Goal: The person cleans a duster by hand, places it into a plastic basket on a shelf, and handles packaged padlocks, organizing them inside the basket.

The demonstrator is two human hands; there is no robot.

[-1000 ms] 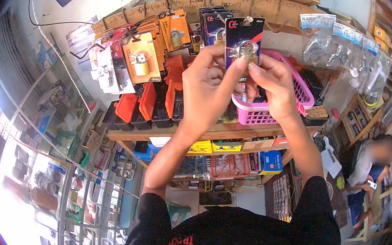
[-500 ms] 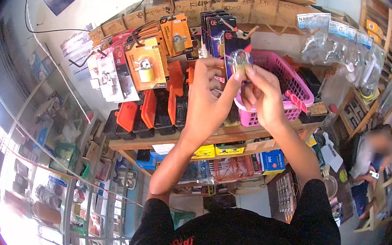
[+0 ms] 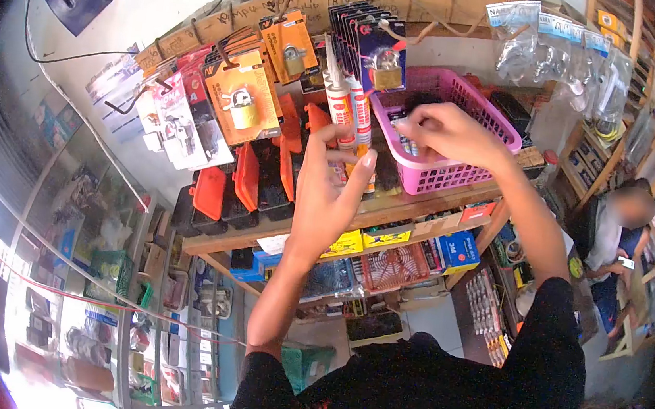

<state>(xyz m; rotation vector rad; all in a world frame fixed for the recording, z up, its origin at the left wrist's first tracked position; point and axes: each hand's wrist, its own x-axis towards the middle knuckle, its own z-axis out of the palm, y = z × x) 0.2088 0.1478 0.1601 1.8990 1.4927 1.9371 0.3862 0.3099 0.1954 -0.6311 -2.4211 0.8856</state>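
My left hand is raised in front of the shelf with thumb and fingers apart and nothing in it. Just behind its fingers stand white-and-red sealant tubes. My right hand hovers over the pink plastic basket, its fingers loosely bent and no object visible in them. Part of the basket's contents is hidden under that hand. Above and between both hands, a dark blister card with a brass padlock hangs at the front of a row of similar cards, touched by neither hand.
Orange padlock cards hang to the left, above black bins with orange lids. Bagged fittings hang at the right. Boxes and a brown basket fill the lower shelf. A seated person holds a phone at far right.
Both hands have let go of the padlock card, which now hangs free. My left hand has moved down and slightly left; my right hand has shifted right, over the basket. The view has turned slightly.
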